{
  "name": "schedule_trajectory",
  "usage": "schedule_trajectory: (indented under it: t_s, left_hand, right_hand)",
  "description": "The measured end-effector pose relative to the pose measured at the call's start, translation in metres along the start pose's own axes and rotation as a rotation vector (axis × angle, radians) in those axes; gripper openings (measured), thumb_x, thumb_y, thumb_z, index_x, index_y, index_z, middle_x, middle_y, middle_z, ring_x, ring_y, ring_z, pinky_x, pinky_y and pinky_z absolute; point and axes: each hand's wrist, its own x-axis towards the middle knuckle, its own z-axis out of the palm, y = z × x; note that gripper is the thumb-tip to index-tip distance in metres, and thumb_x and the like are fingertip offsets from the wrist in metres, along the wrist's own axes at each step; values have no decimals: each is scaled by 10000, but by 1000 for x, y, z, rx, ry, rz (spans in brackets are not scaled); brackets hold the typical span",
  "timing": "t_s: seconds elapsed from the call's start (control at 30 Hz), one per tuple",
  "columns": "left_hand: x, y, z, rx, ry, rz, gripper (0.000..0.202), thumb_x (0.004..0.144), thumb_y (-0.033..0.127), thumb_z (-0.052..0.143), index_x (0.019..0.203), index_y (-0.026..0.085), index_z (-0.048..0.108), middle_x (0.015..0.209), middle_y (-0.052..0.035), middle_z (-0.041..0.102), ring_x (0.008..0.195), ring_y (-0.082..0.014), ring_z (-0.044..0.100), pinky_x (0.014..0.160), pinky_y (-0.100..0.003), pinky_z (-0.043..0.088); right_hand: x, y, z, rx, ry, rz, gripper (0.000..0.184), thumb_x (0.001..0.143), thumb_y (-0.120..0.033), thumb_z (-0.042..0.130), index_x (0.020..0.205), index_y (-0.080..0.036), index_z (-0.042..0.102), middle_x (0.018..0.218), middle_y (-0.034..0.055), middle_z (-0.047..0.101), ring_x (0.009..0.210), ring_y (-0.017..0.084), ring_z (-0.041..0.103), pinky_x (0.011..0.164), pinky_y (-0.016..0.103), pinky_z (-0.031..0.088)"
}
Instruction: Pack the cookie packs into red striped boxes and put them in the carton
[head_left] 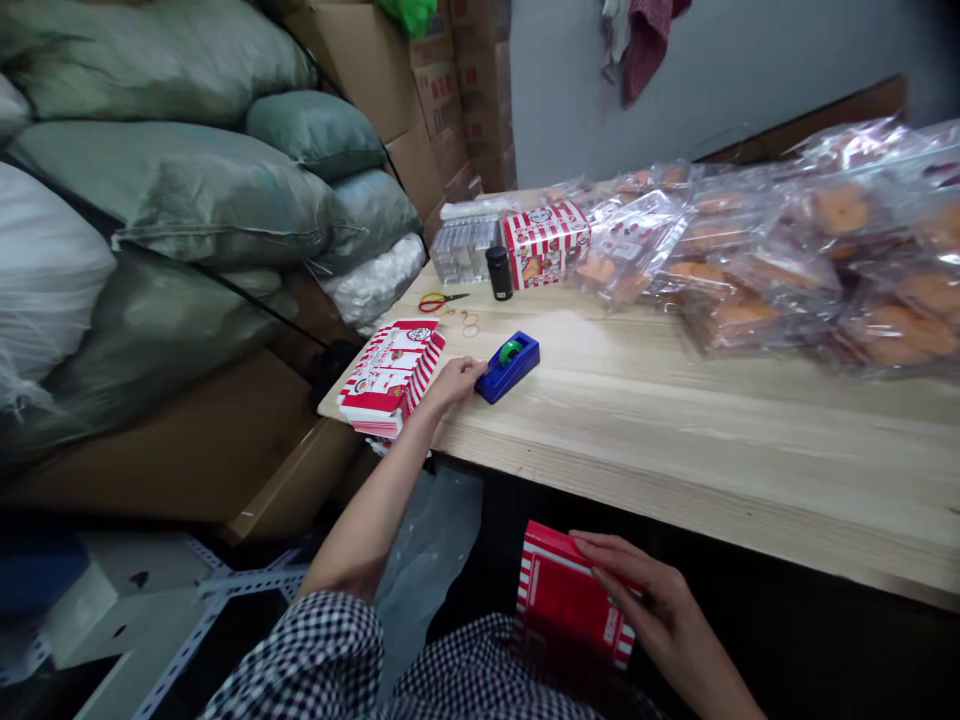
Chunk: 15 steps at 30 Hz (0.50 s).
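Note:
My left hand (459, 380) reaches to the front end of a blue tape dispenser (517, 370) on the table. Its fingers are pinched together at the cutting end, and whatever they hold is too small to see. A green roll (510, 351) sits in the dispenser. Low in front of my body, below the table edge, my right hand (637, 580) grips a red and white box (566, 600) by its right side, thumb and fingers around the edge. A stack of flat red and white striped boxes (394, 370) lies left of the dispenser.
Yellow-and-red-handled scissors (439, 300), rubber bands (469, 320) and a black bottle (499, 273) lie behind the dispenser. A striped box (547, 243) stands near clear plastic cases (465, 245). Clear packages with orange-brown contents (739, 300) pile up right. Large sacks (180, 190) fill the left.

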Motion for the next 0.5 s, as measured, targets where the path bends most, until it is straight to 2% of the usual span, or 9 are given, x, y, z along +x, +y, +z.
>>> schedule_trajectory:
  t_s: [0.03,0.1,0.2,0.33,0.5]
  left_hand:
    - [2,0,1,-27,-34,-25,339,734,456,735,689,121,711,636,-39,648,646,-171,603,621,-273,468]
    - [3,1,3,-93,-71,-60,361,662,467,784,668,114,711,686,-63,689,627,-157,595,588,-258,451]
    - [0,5,4,-205,-69,-74,399,602,488,819,692,111,721,934,-132,748,770,-193,644,638,-275,484]
    - [-10,2,0,-342,-46,-60,403,607,468,818,757,104,731,1175,-183,702,921,-229,663,743,-328,533]
    - [-28,-25,7,-424,35,-7,385,637,459,777,732,95,700,1084,-167,719,951,-216,671,871,-367,530]
  right_hand:
    - [0,1,0,-2,7,2,307,995,-336,519,1251,-365,686,1315,59,674,1226,266,636,1040,468,528]
    - [0,3,-1,-8,17,5,307,993,-334,520,1249,-362,688,1321,59,671,1234,269,631,1045,473,524]
    - [1,7,-3,-18,29,-10,302,987,-325,531,1238,-357,695,1307,61,681,1226,269,637,1039,468,530]
    - [-1,9,-4,-33,84,-14,294,982,-316,541,1225,-351,705,1292,64,692,1212,264,648,1023,445,543]
    - [-3,6,-2,-49,118,11,276,968,-329,565,1191,-335,727,1278,72,700,1197,268,658,1018,433,545]
